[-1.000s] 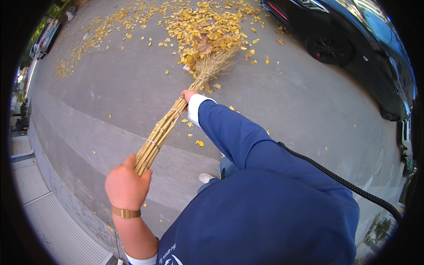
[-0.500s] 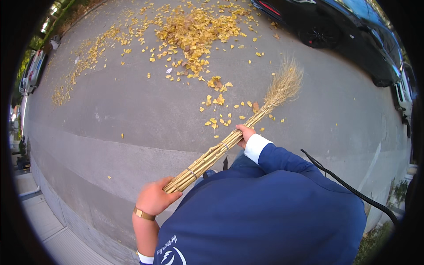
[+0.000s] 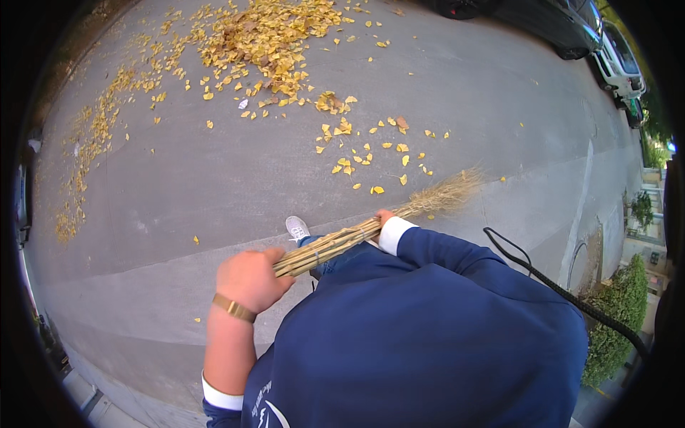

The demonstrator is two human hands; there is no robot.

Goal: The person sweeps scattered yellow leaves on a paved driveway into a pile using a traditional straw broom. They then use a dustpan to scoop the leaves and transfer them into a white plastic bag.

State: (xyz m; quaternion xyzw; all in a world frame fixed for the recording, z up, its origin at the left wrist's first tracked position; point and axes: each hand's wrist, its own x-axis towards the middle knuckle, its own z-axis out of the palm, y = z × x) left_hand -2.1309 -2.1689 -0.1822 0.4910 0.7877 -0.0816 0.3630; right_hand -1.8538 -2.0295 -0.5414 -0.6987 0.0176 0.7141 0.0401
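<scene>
A straw broom [image 3: 332,246] with a bundled cane handle crosses in front of my body, its bristles [image 3: 449,194] pointing right. My left hand [image 3: 251,279], with a gold watch at the wrist, is closed round the end of the handle. Further along, near the bristles, my right hand [image 3: 384,218] grips the handle; the sleeve hides part of it. Several loose yellow leaves [image 3: 378,190] lie on the pavement just beyond the bristles. A denser pile of yellow leaves [image 3: 267,39] spreads at the far side, with a trail of leaves [image 3: 93,143] running down the left.
Parked at the far right are a black car [image 3: 531,21] and a white vehicle [image 3: 619,63]. A green hedge [image 3: 619,321] stands at the right. One grey shoe [image 3: 297,227] shows past the handle. A black cord [image 3: 571,298] hangs by my right side.
The view has turned right and the leaf pile sits further up and left. The broom has swung nearer my body and lies flatter. A shoe has come into sight. Both hands keep their grip.
</scene>
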